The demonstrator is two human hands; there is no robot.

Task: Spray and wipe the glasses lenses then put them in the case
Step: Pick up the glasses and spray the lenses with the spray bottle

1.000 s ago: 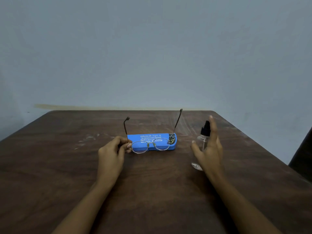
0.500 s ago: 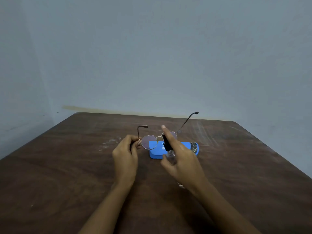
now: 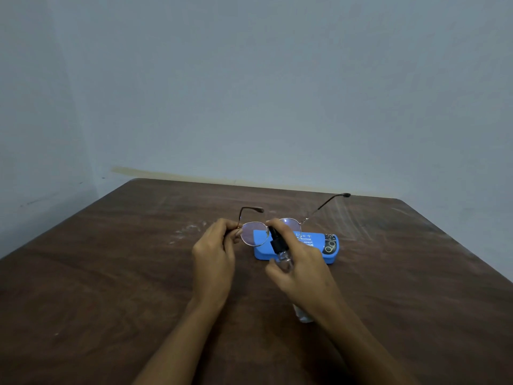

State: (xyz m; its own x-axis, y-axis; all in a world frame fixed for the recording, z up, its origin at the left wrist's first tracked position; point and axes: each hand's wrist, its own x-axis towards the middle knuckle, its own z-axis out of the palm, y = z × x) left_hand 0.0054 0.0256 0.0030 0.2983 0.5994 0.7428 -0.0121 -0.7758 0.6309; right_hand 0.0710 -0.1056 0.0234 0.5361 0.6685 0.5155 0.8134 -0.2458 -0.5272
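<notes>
- Since half a second ago the right hand [image 3: 301,269] has pushed the spray bottle [image 3: 280,250] a little farther toward the glasses [image 3: 270,232], so its black nozzle now overlaps the bridge between the two lenses; a second ago that hand was out to the right, well apart from the frame.
- The left hand [image 3: 213,254] has stayed where it was, fingers closed in a pinch on the left hinge corner of the glasses, holding them up above the desk [image 3: 111,273].
- The glasses are open, lenses facing the person, with both temples pointing away toward the far wall [image 3: 249,93]; the right temple slants up and to the right, and the left one bends off just above the left hand.
- The right hand is wrapped around the clear body of the spray bottle, with the forefinger laid over the top of the black cap and the thumb on the near side. The bottle tilts forward, and its clear lower end shows below the wrist.
- The blue case [image 3: 316,247] lies closed on the desk just behind the glasses and the right hand, its long side running left to right; white lettering and a dark patch at its right end are visible.
- The desk is dark brown wood with pale smears on its far left and far right parts.
</notes>
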